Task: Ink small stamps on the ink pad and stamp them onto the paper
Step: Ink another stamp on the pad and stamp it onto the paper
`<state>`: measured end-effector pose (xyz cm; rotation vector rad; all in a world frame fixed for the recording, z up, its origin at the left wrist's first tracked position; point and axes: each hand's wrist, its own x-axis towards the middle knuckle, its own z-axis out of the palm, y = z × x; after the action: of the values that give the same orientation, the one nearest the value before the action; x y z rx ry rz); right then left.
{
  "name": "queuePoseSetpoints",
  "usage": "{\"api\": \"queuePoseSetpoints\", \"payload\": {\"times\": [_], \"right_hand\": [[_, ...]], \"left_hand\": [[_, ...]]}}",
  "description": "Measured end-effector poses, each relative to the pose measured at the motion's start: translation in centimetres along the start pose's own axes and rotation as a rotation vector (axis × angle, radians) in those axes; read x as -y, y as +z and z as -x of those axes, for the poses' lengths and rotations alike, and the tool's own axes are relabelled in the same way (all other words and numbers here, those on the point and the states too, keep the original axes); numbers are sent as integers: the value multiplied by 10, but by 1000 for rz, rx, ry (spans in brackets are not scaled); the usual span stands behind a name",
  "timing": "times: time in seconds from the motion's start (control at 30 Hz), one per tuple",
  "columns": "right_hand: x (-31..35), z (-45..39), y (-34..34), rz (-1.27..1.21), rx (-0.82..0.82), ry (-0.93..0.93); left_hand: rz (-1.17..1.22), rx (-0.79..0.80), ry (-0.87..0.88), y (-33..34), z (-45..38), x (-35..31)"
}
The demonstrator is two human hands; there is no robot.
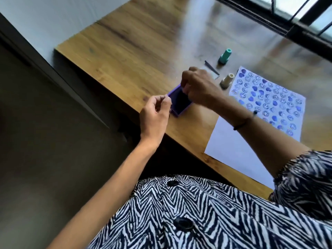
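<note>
Ink pad [180,102] angled, long axis toward window

Wood, paper, plastic, cloth
The wooden desk [125,51] is showing grain and gloss; the paper [233,141] is lying matt, stamps [224,55] looking plastic, shirt [197,212] cloth.

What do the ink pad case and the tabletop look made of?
The ink pad case looks like matte purple plastic: one even colour, thin moulded walls around a dark pad. The tabletop shows brown wood grain under a glossy finish that mirrors the window; whether solid wood or laminate cannot be told.
</note>
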<state>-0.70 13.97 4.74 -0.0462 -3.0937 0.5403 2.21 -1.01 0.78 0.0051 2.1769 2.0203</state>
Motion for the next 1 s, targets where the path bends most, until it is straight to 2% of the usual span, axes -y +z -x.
{"api": "queuePoseSetpoints", "payload": {"times": [0.27,0.33,0.43,0.53,0.6,0.67,0.73,0.83,1.0], "right_hand": [[0,1,-8,-61,11,13],[-6,8,-21,-194,-72,87],[-25,41,-42,-562,-309,289],[-46,101,-42,-767,-427,485],[-53,136,-32,-801,-477,621],[-55,158,-20,-782,-516,724],[-55,166,-13,-672,-557,767],[-56,164,-10,-443,-582,739],[-57,153,-7,-230,-455,717]], "left_hand": [[2,-4,17,-1,-4,7],[34,11,17,-1,-5,7],[5,54,90,1,4,4],[-90,348,269,24,26,-6],[-258,597,486,47,41,-10],[-428,734,695,66,48,-9],[-534,791,805,76,47,-8],[-596,825,877,83,42,-5],[-624,808,874,84,41,-3]]}}
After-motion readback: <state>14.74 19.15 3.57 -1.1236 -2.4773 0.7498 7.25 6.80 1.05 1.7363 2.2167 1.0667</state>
